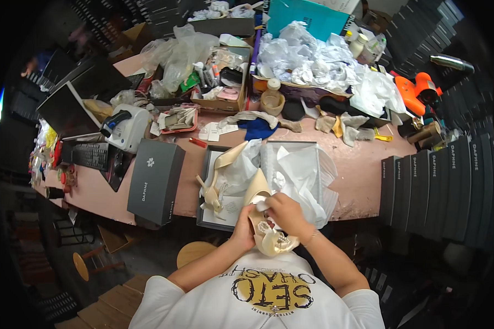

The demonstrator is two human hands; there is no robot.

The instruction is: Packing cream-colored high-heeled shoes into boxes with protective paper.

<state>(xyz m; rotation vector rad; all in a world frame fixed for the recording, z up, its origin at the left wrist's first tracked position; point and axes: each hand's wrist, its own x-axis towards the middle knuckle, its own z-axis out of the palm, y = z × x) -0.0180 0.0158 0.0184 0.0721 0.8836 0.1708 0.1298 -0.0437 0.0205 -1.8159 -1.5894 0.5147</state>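
A beige pointed-toe shoe (256,185) with a pearl strap is held in front of my chest, toe pointing away from me. My left hand (243,229) is closed round its left side. My right hand (286,214) pinches a white wad of paper (261,203) at the shoe's opening; how far the paper goes inside is hidden. Beyond them lies an open grey shoebox (204,218). The matching beige heeled shoe (226,158) rests on its side in the left part, beside white tissue paper (299,175) spread over the right part.
A closed dark grey shoebox (155,181) stands to the left, near a label printer (130,129) and keyboard (90,156). Stacked shoeboxes (439,186) line the right edge of the pink table (357,189). Crumpled paper (307,57) and an orange heat gun (414,93) lie at the back.
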